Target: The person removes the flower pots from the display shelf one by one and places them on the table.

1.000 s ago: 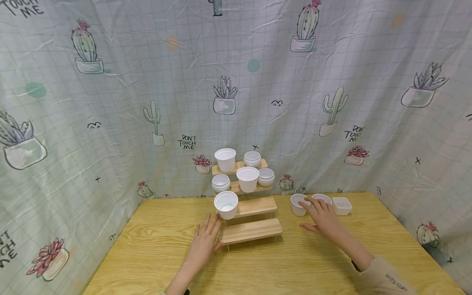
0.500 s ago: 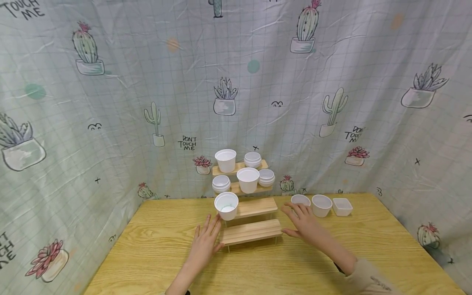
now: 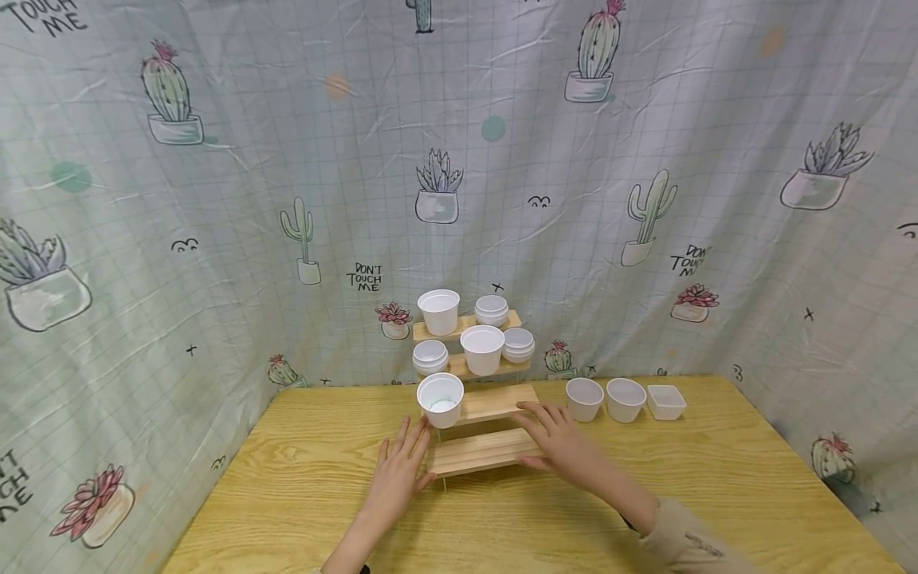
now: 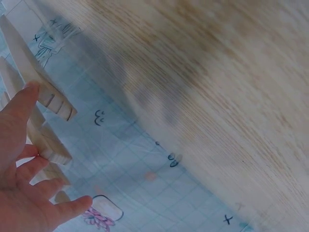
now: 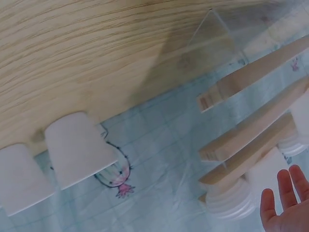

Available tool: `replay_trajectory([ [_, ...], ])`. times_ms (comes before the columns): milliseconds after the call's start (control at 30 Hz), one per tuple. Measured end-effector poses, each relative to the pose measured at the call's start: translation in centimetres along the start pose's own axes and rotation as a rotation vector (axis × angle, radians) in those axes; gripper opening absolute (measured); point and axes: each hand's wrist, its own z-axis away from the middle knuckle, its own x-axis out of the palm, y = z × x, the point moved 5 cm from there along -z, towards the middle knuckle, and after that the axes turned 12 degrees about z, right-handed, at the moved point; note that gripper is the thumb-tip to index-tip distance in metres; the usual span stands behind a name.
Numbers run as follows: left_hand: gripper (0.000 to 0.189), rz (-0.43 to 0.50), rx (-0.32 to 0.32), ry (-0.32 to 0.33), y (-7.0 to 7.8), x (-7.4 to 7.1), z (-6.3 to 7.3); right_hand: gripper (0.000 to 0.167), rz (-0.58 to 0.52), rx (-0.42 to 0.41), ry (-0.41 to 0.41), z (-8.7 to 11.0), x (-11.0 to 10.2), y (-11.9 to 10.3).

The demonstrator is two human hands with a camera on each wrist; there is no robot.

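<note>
- Head view: four-tier stand of pale wooden planks (image 3: 488,453) upright on the yellow wood-grain table (image 3: 287,494), between bare left hand (image 3: 398,466) and bare right hand (image 3: 562,445); step in hand, by judgement: steadying or squaring the stand from both ends.
- Left fingers: spread, nearly straight; thumb against the end of the lowest plank, per left wrist view; treat this side as the fixed reference.
- Right fingers: spread, pinching nothing visible; over the right ends of the two lower planks in the head view; firm contact: cannot tell; close any gap slowly.
- Press lightly and equally on the plank ends; avoid loading the thin clear support (image 5: 212,36), probably weaker than the wood.
- Slide in small moves, do not lift; tall white round plastic cups (image 3: 484,352) and small white ribbed round bowls (image 3: 430,359) on the upper planks, likely to shift if jolted.
- Guard the white round plastic tub with teal marking inside (image 3: 441,402), third plank down, left end; just above the left fingertips, so avoid nudging it.
- Steer the right forearm clear of the translucent white round tubs (image 3: 626,402) and translucent white square tub (image 3: 666,403), right of the stand.
</note>
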Motion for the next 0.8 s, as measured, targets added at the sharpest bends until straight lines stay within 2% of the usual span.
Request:
replay_trajectory([
  [267, 0.075, 0.013, 0.000, -0.005, -0.1, 0.2, 0.0, 0.063, -0.059, -0.019, -0.031, -1.2, 0.6, -1.5],
  [800, 0.077, 0.014, 0.001, 0.003, -0.2, 0.1, 0.1, 0.064, -0.062, -0.061, 0.013, -4.4, 1.0, -3.7],
])
